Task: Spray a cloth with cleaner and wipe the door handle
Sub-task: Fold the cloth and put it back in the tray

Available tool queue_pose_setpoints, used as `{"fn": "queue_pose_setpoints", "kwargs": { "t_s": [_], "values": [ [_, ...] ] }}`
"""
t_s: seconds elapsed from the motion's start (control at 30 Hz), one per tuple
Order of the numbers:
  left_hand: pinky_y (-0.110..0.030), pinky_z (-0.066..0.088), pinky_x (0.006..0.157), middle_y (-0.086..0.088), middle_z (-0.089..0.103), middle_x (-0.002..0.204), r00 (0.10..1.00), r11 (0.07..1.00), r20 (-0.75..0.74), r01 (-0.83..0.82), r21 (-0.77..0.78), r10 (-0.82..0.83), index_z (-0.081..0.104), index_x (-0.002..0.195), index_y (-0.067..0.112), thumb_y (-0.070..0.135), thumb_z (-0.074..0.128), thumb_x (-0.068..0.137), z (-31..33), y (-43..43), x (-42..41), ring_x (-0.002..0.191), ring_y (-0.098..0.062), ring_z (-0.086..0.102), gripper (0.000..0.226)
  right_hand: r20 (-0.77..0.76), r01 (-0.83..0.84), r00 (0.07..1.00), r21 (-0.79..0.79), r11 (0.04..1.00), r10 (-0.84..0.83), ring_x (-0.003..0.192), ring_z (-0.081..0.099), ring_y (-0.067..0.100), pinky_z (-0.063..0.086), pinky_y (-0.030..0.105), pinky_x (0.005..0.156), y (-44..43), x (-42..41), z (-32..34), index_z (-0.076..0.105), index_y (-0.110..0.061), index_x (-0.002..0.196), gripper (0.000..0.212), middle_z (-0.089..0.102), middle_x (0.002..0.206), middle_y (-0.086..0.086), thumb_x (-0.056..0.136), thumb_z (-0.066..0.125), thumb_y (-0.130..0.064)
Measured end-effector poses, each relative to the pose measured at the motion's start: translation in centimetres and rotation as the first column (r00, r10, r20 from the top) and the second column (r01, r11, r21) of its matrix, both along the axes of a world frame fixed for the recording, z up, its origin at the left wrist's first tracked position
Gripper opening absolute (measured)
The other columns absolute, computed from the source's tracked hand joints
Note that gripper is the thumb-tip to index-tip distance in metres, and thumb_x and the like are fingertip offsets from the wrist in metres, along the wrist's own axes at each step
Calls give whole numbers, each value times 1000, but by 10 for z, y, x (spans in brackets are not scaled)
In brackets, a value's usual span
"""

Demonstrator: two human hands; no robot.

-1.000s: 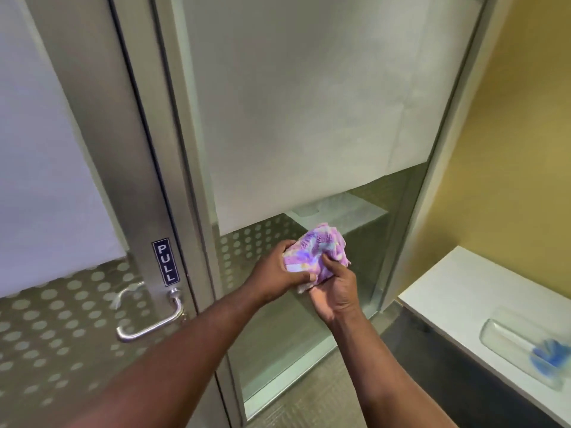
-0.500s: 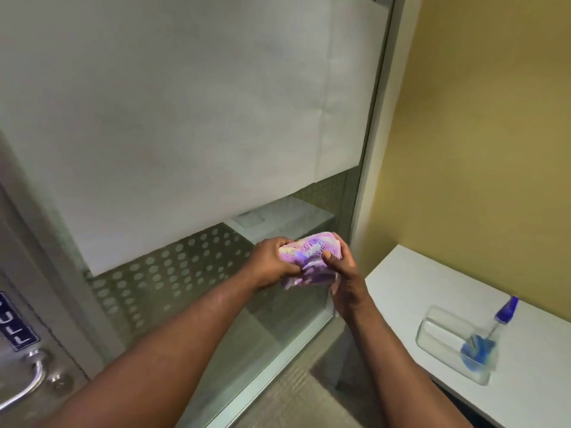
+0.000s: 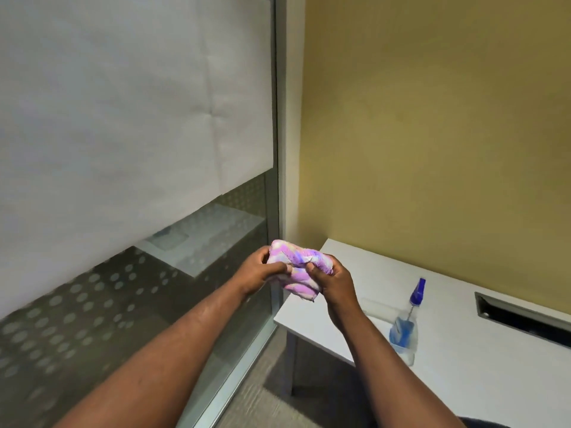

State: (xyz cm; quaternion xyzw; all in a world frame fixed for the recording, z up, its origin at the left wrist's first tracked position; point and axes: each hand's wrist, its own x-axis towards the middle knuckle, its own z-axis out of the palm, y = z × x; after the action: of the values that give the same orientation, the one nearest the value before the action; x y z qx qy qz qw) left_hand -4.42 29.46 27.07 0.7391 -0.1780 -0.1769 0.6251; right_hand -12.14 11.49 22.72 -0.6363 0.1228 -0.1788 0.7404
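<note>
Both hands — left hand (image 3: pixel 262 273), right hand (image 3: pixel 332 278) — clutch the bunched cloth (image 3: pixel 296 267); the spray bottle (image 3: pixel 404 325) lies on the bench (image 3: pixel 463 366), lower right of the frame, nozzle pointing up-frame — nearer the right hand.

Both bare forearms reach forward from the lower edge of the view and converge at mid-frame, wrists close together. The left hand (image 3: pixel 259 271) is curled with its back toward the camera, thumb on top and fingers wrapped around the left side of the bunched cloth (image 3: pixel 298 270). The right hand (image 3: pixel 332 281) sits just right of the cloth, slightly lower, its thumb pressed into the cloth's top and its fingers closed beneath. The two thumbs nearly meet across the cloth. Both wrists are bent slightly inward.
</note>
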Motion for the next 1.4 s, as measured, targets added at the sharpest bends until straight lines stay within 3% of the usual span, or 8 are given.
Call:
{"fn": "queue_pose_setpoints", "kwargs": {
  "t_s": [0.2, 0.4, 0.53, 0.67, 0.87, 1.17, 1.3, 1.4],
  "values": [
    [-46, 60, 88, -20, 76, 106, 976, 989, -158, 147, -26, -149, 68, 118, 6, 24, 73, 61, -18, -55, 28, 91, -29, 72, 60, -49, 168, 985, -2, 986, -168, 96, 76, 32, 63, 45, 80, -43, 7, -16, 68, -19, 120, 59, 77, 111, 11, 72, 81, -51],
    [-31, 60, 70, -8, 75, 87, 952, 958, -160, 274, 78, -260, 72, 106, 11, 18, 60, 69, -36, -119, 70, 77, -21, 70, 39, -84, 246, 960, -194, 950, -266, 107, 66, 12, 53, 12, 69, -83, 18, -30, 61, -22, 126, 56, 66, 121, -5, 71, 64, -25],
    [-31, 58, 71, -7, 72, 94, 952, 956, -118, 290, 44, -283, 61, 125, 18, 20, 68, 71, -45, -169, 100, 76, -17, 69, 55, -133, 314, 927, -239, 919, -351, 95, 69, 13, 54, 17, 71, -104, 35, -41, 62, -29, 111, 45, 72, 108, -2, 66, 65, -23],
    [-33, 55, 75, -15, 71, 103, 926, 936, -168, 350, 47, -338, 55, 130, 17, 14, 77, 80, -66, -208, 127, 83, -23, 69, 54, -226, 403, 862, -237, 884, -454, 91, 73, 21, 58, 39, 76, -127, 49, -54, 61, -31, 104, 49, 75, 100, 1, 58, 73, -39],
    [-43, 60, 89, -10, 64, 115, 940, 936, -127, 332, 120, -317, 51, 127, 19, 16, 77, 90, -108, -255, 140, 102, -28, 69, 45, -363, 481, 732, -325, 814, -577, 90, 75, 19, 55, 23, 59, -153, 56, -90, 55, -25, 118, 42, 75, 104, 4, 85, 80, -30],
    [-40, 48, 110, -7, 52, 149, 902, 840, -43, 417, 347, -430, 37, 152, 33, 17, 59, 100, -176, -305, 122, 130, -25, 56, 59, -492, 486, 550, -469, 737, -675, 92, 65, 14, 57, 19, 72, -185, 56, -158, 52, -21, 129, 40, 65, 113, -2, 96, 72, -29],
    [-34, 48, 107, 0, 38, 160, 859, 780, 105, 396, 484, -501, 34, 157, 33, 22, 57, 103, -203, -310, 117, 137, -23, 52, 59, -592, 431, 508, -454, 780, -626, 109, 68, 23, 58, 36, 96, -201, 60, -185, 51, -18, 135, 43, 67, 122, 2, 99, 66, -37],
    [-32, 46, 105, -1, 41, 158, 734, 711, 282, 367, 600, -617, 50, 148, 26, 23, 56, 102, -222, -312, 118, 139, -22, 49, 46, -615, 448, 543, -364, 817, -572, 102, 68, 22, 56, 35, 88, -210, 57, -203, 54, -18, 131, 39, 68, 113, 1, 96, 70, -26]
  ]
}}
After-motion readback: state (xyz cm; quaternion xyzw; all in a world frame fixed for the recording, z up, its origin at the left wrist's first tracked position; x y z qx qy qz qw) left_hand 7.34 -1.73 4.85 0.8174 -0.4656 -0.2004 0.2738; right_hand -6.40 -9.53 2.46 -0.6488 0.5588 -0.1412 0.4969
